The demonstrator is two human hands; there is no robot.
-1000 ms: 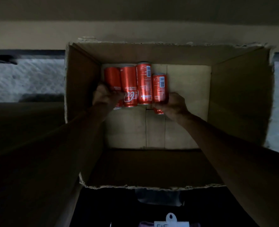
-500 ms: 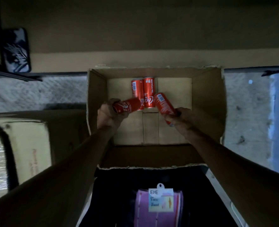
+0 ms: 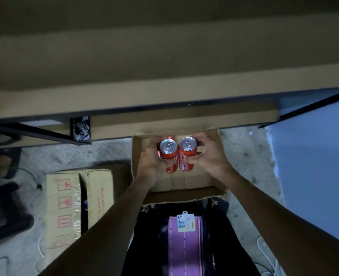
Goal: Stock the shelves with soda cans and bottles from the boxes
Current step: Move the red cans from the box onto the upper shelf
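Two red soda cans are held side by side over an open cardboard box (image 3: 136,156), their silver tops and pull tabs turned up toward the camera. The left can (image 3: 168,154) and the right can (image 3: 187,155) touch along their sides and tilt slightly, with their bases pointing down into the box. The left hand (image 3: 151,163) grips the left can, its fingers (image 3: 153,141) curled round the far side. The right hand (image 3: 211,158) grips the right can the same way, its fingers (image 3: 203,139) wrapped over the top edge and the thumb pressed on the can's side. Behind the left can a sliver of another red can (image 3: 171,137) shows deeper in the box; how it lies cannot be told.

The box sits on a pale speckled floor (image 3: 252,166), its far end just under the front edge of a long tan shelf (image 3: 144,104) on a dark frame. A dark phone-like object (image 3: 80,128) stands under the shelf, to the left of the box. Left of the box lies a sealed taped carton (image 3: 73,206) printed with red handling symbols. Near the bottom of the view, a folded purple towel (image 3: 184,250) carries a paper tag (image 3: 185,223) reading "Face Towel".
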